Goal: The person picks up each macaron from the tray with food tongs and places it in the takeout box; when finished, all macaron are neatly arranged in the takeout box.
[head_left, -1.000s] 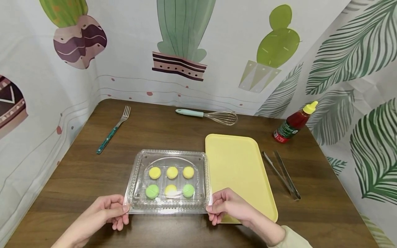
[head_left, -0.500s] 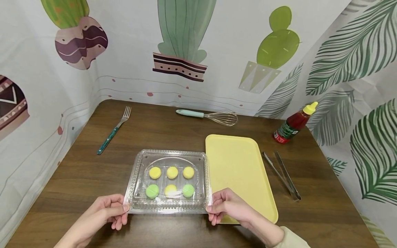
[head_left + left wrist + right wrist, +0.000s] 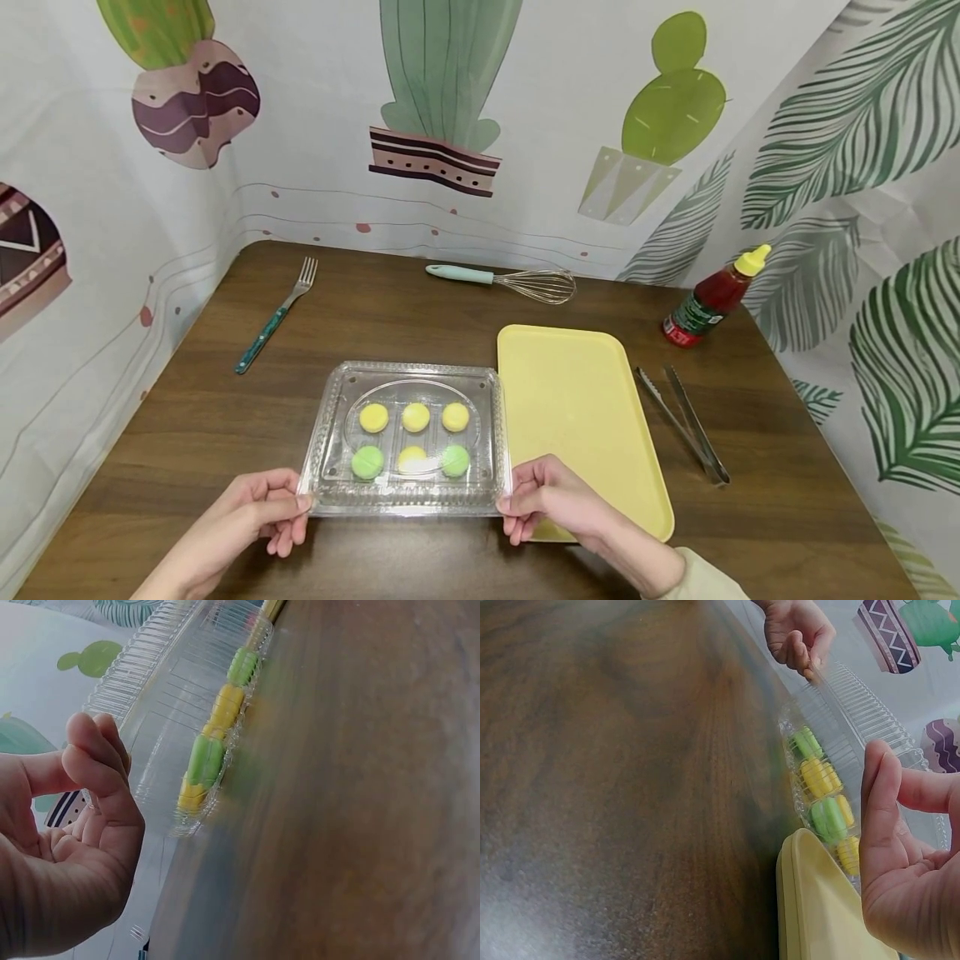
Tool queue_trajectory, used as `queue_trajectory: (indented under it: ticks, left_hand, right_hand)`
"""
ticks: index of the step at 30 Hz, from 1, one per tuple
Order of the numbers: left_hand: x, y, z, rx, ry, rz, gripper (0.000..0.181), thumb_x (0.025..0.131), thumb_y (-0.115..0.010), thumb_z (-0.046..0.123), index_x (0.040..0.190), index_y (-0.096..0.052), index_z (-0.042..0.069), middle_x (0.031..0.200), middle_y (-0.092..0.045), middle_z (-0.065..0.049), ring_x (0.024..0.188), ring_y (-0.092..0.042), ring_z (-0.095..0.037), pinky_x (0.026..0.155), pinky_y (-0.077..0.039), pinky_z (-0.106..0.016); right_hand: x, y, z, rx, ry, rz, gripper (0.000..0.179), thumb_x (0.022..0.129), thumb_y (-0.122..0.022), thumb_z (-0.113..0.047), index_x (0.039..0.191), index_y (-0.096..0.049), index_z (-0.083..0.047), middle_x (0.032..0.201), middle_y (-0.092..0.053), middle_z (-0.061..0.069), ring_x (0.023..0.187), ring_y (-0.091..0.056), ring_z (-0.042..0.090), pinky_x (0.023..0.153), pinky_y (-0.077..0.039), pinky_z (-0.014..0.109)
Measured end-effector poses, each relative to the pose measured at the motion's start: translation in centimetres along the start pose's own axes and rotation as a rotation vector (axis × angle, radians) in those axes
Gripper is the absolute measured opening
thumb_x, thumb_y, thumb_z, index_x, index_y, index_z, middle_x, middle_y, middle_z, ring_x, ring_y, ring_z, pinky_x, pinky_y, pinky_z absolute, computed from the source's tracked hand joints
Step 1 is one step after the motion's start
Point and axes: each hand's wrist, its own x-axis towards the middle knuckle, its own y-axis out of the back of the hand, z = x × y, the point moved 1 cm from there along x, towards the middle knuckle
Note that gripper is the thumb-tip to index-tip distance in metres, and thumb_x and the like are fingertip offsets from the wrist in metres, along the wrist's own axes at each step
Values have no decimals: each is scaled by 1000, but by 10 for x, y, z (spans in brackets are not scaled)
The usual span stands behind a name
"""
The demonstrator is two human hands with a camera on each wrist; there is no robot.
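Observation:
A clear plastic clamshell box (image 3: 390, 440) with its lid down lies between my hands. Inside are several yellow macarons (image 3: 416, 417) and two green macarons (image 3: 455, 461), set in two rows. My left hand (image 3: 251, 512) pinches the box's near left corner between thumb and fingers. At the near right corner, my right hand (image 3: 558, 504) pinches the rim likewise. Through the side wall in the left wrist view, the macarons (image 3: 205, 760) stand on edge in their slots. Whether the box's base touches the table cannot be told.
Right beside the box lies a yellow tray (image 3: 570, 417), partly under my right hand. Tongs (image 3: 686, 429) lie right of it, and a red sauce bottle (image 3: 708, 304) stands behind. A whisk (image 3: 510, 279) and a fork (image 3: 277, 317) lie farther back on the wooden table (image 3: 187, 417).

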Motion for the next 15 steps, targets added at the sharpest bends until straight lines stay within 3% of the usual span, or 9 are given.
queue_trajectory:
  ticks: [3,10,15]
  left_hand:
    - [0,1,1,7,3,0,25,101,-53,7,93,-50,-17,72,-63,-5,58,-57,-11,52,-48,-28]
    - [0,-1,7,48,64,70,24,99,-58,14,88,-54,-7,72,-64,-9,58,-57,-12,56,-50,-28]
    - [-1,1,6,62,37,42,27,102,-55,14,91,-54,-11,74,-65,-9,59,-59,-14,56,-52,-29]
  right_hand:
    - [1,0,0,4,1,-2,14,88,-70,-8,85,-63,3,68,-68,8,59,-66,14,57,-55,25]
    - [2,0,1,25,-11,-20,16,89,-72,-10,87,-64,4,70,-69,8,61,-68,15,58,-56,26]
    - [2,2,2,38,-18,-43,26,91,-71,-11,91,-62,14,72,-70,8,64,-69,14,61,-57,26]
